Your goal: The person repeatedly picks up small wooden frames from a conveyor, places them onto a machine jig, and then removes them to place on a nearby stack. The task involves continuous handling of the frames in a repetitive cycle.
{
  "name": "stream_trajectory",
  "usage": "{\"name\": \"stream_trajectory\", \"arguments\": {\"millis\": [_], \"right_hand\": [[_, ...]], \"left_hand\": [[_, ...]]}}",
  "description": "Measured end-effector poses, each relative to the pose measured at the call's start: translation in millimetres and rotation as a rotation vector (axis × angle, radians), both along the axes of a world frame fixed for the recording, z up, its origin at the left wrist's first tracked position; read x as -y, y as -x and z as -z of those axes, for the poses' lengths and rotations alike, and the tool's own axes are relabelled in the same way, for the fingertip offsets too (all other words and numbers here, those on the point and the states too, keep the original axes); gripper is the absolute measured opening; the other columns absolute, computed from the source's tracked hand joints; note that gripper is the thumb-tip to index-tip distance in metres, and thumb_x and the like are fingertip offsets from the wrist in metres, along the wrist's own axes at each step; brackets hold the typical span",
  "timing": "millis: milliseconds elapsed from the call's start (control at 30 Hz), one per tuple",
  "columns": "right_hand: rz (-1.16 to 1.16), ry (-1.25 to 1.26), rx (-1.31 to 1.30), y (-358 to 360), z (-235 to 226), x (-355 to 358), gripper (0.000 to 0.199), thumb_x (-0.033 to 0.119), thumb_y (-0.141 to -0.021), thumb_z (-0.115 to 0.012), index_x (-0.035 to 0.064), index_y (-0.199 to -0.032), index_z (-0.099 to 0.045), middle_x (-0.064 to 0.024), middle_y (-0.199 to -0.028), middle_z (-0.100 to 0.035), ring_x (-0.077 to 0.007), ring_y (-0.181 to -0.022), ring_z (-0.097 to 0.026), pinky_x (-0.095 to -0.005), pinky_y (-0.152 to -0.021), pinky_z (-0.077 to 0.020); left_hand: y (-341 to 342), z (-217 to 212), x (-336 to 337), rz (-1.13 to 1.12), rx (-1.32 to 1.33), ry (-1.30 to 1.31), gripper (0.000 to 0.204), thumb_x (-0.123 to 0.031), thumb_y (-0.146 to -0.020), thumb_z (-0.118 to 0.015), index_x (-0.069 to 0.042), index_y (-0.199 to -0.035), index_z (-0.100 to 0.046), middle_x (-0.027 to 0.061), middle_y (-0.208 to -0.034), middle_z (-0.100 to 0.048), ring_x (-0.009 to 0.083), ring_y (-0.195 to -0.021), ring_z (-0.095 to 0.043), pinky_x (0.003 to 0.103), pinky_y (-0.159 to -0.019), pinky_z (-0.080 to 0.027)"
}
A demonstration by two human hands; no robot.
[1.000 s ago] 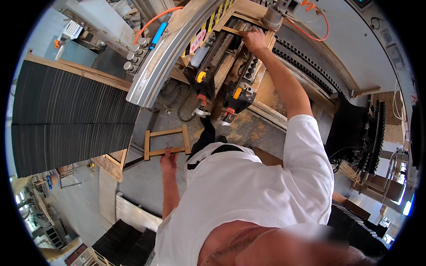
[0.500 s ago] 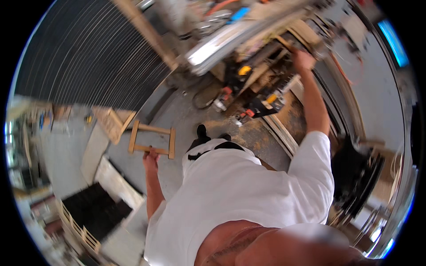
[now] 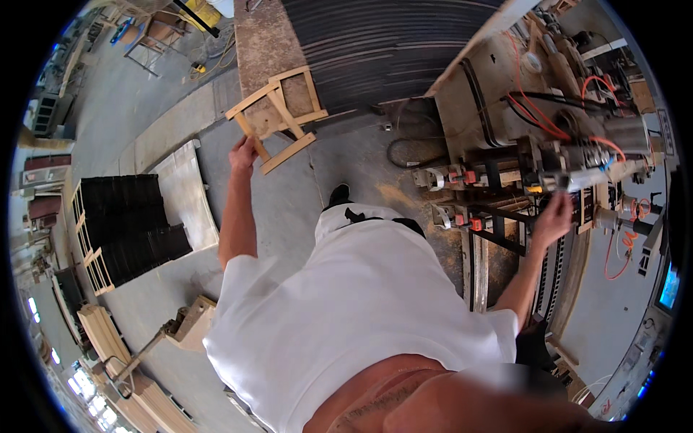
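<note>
A small rectangular wooden frame (image 3: 289, 153) hangs from my left hand (image 3: 243, 154), whose fingers are closed around one of its side rails. Behind it, a second wooden frame (image 3: 312, 90) partly shows at the end of a brown board (image 3: 268, 43), overlapped by the one I hold. Out to the right, my right hand (image 3: 554, 218) is at the machine, beside its metal clamp parts and black brackets. Its fingers look bent but are smeared, so I cannot see whether anything is in them. Red-and-silver clamps (image 3: 462, 177) stick out from the machine toward me.
A dark ribbed panel (image 3: 397, 50) lies ahead beside the board. Orange air hoses (image 3: 530, 108) run over the machine. At left stand a black-covered stack (image 3: 133, 224) and a pale sheet (image 3: 186, 191). Long wooden boards (image 3: 119, 346) lie at lower left. Sawdust (image 3: 393, 193) dusts the floor.
My view has turned right. The held frame has moved forward and tilted, now overlapping the second frame. My right hand has come lower and nearer along the machine.
</note>
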State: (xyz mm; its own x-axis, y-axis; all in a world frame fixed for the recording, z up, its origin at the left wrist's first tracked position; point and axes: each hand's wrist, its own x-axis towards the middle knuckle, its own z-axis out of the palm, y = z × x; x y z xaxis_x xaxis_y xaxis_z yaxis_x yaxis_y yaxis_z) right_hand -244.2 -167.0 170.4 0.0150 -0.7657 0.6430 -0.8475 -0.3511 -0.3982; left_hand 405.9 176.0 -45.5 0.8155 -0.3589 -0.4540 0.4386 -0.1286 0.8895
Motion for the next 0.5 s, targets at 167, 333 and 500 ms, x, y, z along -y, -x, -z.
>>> {"name": "stream_trajectory", "arguments": {"millis": [167, 333, 500], "right_hand": [[-0.231, -0.807, 0.279, -108.5, 121.6, -125.4, 0.023, 0.004, -0.086, -0.064, 0.0037, -0.109, -0.067, -0.0049, -0.091, -0.068, -0.0117, -0.083, -0.062, -0.027, -0.075, -0.0503], [-0.308, -1.286, 0.021, -75.2, 235.9, -235.1, 0.023, 0.01, -0.082, -0.068, 0.0021, -0.104, -0.068, -0.0078, -0.083, -0.069, -0.0157, -0.075, -0.063, -0.0309, -0.069, -0.0508], [-0.31, -1.392, 0.291, -39.8, 243.4, -290.9, 0.01, 0.007, -0.085, -0.06, 0.0018, -0.09, -0.068, -0.0036, -0.074, -0.066, -0.0134, -0.064, -0.062, -0.0265, -0.058, -0.0484]], "left_hand": [[-71.7, 46.0, 93.1, 0.036, -0.005, -0.065, 0.039, -0.016, -0.089, -0.065, 0.005, -0.121, -0.059, 0.0143, -0.106, -0.065, 0.0247, -0.088, -0.067, 0.035, -0.072, -0.057], [-108.5, 108.2, 150.3, 0.161, 0.031, -0.19, 0.037, -0.02, -0.087, -0.067, 0.002, -0.117, -0.063, 0.0162, -0.107, -0.066, 0.0266, -0.085, -0.067, 0.038, -0.072, -0.056], [-114.9, 124.4, 157.5, 0.507, 0.395, -0.765, 0.039, -0.029, -0.087, -0.063, -0.005, -0.118, -0.064, 0.0203, -0.108, -0.067, 0.0311, -0.09, -0.067, 0.041, -0.074, -0.054]]}}
